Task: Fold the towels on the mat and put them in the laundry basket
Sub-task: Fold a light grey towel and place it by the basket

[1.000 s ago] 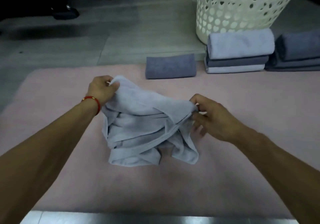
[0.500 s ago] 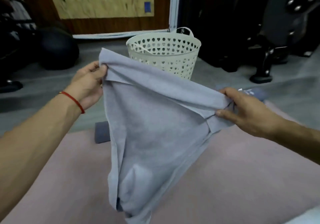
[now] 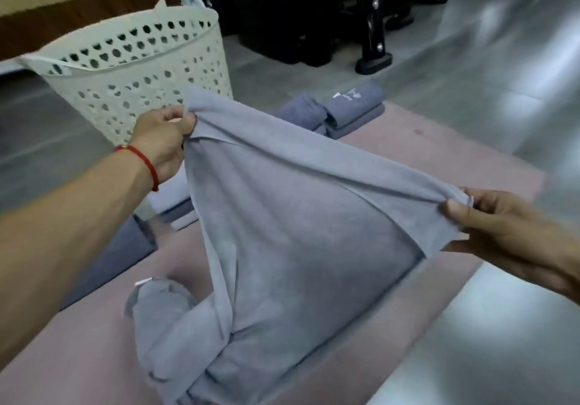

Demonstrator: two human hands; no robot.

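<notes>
Pink mat (image 3: 439, 166) on floor (image 3: 470, 69); folded towels (image 3: 351, 112) on mat

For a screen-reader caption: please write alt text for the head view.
Both hands, left hand and right hand, pinch a grey towel stretched above a pink mat. Behind stand a white laundry basket and folded towels.

Grey towel (image 3: 301, 247), pink mat (image 3: 392, 160)

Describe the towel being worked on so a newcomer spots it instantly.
Start at the white laundry basket behind the pink mat. In front, the light grey towel hangs stretched between left hand and right hand. The other towels lie folded.
</notes>
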